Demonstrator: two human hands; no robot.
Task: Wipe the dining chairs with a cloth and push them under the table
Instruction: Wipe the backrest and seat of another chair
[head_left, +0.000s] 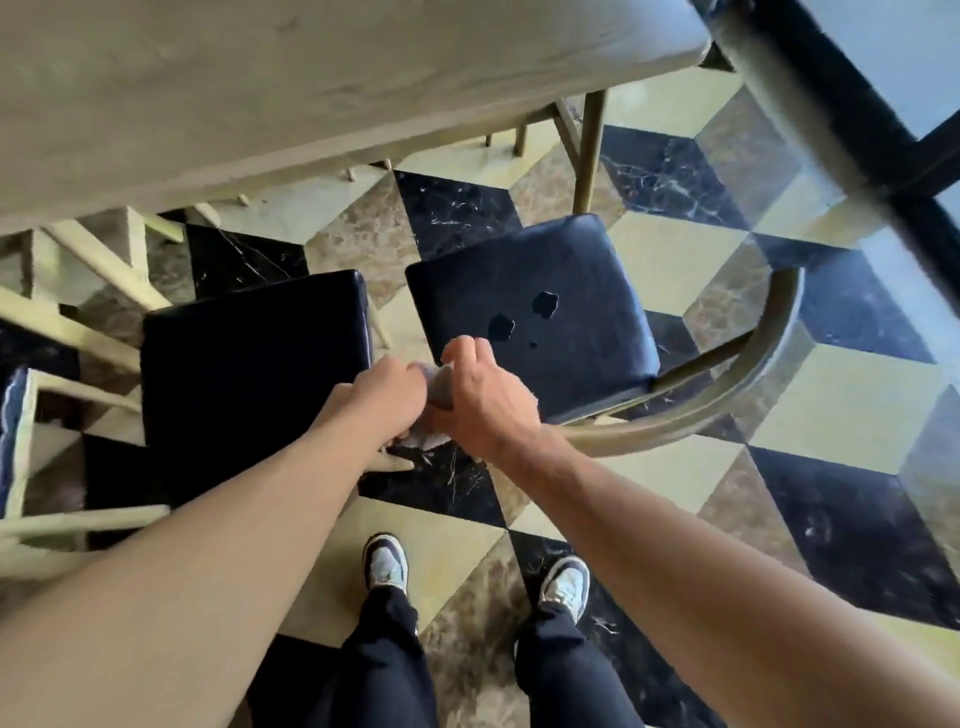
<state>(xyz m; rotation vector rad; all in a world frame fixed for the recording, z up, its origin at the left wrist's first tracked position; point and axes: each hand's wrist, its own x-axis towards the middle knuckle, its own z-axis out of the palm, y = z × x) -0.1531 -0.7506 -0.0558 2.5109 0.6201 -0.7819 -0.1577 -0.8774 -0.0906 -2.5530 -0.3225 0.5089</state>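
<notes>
Two dining chairs with dark padded seats stand in front of me, pulled out from the pale wooden table (260, 104). The right chair (545, 312) has a curved wooden backrest and a worn seat with holes in its cover. The left chair (249, 364) sits close beside it. Both my hands meet over the gap between the seats. My left hand (387, 397) and my right hand (480, 400) both grip a small grey cloth (440, 389), bunched between them. Most of the cloth is hidden by my fingers.
A third chair's pale frame (31, 441) shows at the left edge. More chair legs stand under the table. A dark rail or post (831, 104) crosses the upper right. The floor is a cube-pattern marble tile (831, 415). My shoes (387, 561) stand just behind the chairs.
</notes>
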